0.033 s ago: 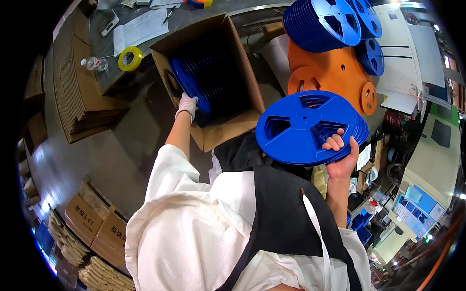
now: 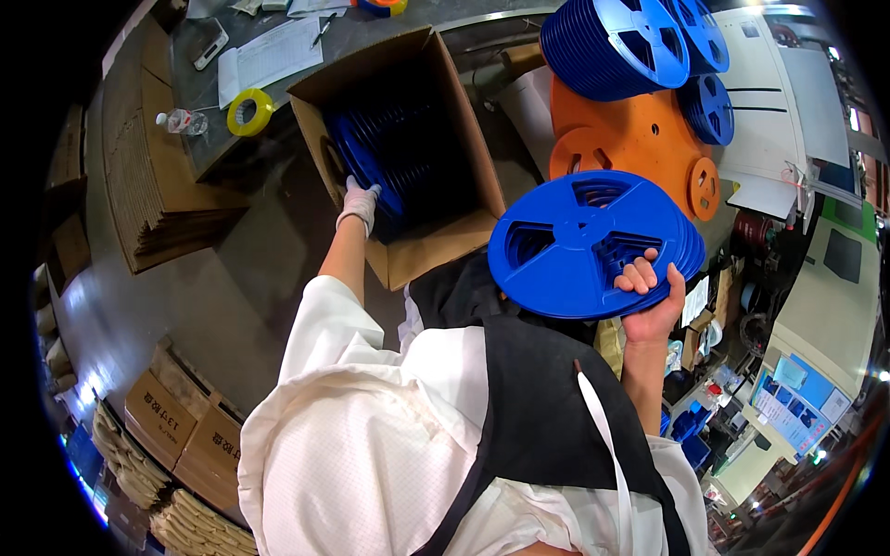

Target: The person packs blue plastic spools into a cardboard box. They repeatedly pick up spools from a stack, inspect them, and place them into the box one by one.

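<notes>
While right hand (image 2: 649,301) grips blue reel stack (image 2: 589,246) near chest, gloved left hand (image 2: 358,204) clasps reels in cardboard box (image 2: 464,120) far left; unloading step, next lift needs firm pinch

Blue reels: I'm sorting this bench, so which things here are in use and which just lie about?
In use:
- blue reels held in right hand
- cardboard box of reels, gloved left hand at its edge

Lying about:
- yellow tape roll
- papers
- orange reels
- flat cardboard stack

Reels in and beside the carton

Reels (image 2: 375,162) stood inside the carton (image 2: 436,246); right of it, a held reel stack (image 2: 579,246); tape roll (image 2: 248,111) left.
</notes>
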{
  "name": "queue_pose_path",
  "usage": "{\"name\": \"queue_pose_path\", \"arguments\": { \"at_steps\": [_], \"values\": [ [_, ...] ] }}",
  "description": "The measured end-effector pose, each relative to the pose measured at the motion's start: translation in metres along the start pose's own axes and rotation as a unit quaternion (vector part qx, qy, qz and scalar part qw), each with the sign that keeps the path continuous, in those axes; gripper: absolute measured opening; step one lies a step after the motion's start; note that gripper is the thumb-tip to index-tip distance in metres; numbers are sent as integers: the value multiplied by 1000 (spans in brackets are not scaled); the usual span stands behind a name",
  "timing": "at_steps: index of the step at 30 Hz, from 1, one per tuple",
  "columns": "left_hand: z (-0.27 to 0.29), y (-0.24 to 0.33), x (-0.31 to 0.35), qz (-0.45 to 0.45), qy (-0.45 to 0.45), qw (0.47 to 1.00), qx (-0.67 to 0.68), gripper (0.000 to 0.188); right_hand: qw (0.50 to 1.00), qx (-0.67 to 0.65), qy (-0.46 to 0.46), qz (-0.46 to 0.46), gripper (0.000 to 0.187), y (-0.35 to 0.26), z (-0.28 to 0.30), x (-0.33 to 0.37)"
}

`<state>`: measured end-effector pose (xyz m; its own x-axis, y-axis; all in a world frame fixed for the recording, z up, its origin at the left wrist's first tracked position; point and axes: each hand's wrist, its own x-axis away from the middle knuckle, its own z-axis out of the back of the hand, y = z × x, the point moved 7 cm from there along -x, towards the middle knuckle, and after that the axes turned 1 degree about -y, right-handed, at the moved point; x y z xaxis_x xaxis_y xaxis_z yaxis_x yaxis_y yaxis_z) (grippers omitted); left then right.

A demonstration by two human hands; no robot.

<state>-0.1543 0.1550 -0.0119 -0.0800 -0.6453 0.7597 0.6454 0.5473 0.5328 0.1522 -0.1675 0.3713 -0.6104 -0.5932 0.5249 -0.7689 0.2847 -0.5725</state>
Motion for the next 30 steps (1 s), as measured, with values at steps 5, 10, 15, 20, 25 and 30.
{"name": "queue_pose_path", "arguments": {
  "at_steps": [5, 10, 15, 20, 25, 30],
  "values": [
    [0, 15, 52, -118, 28, 984, -131, 74, 994, -15, -104, 2, 29, -9, -19, 12],
    [-15, 116, 191, -469, -23, 881, 56, 51, 981, -16, -192, 5, 33, -20, -39, 22],
    [-18, 221, 290, -624, 55, 773, -101, 52, 942, -44, -329, -39, 35, -8, -62, 23],
    [-81, 282, 412, -700, -107, 695, -126, 63, 924, -41, -364, -112, 38, 16, -68, 28],
    [-87, 271, 399, -709, -150, 676, -132, 60, 935, -43, -337, -97, 37, 12, -61, 31],
    [-69, 151, 219, -478, -50, 846, -229, 60, 954, -45, -290, -63, 38, 9, -62, 30]
  ]
}}
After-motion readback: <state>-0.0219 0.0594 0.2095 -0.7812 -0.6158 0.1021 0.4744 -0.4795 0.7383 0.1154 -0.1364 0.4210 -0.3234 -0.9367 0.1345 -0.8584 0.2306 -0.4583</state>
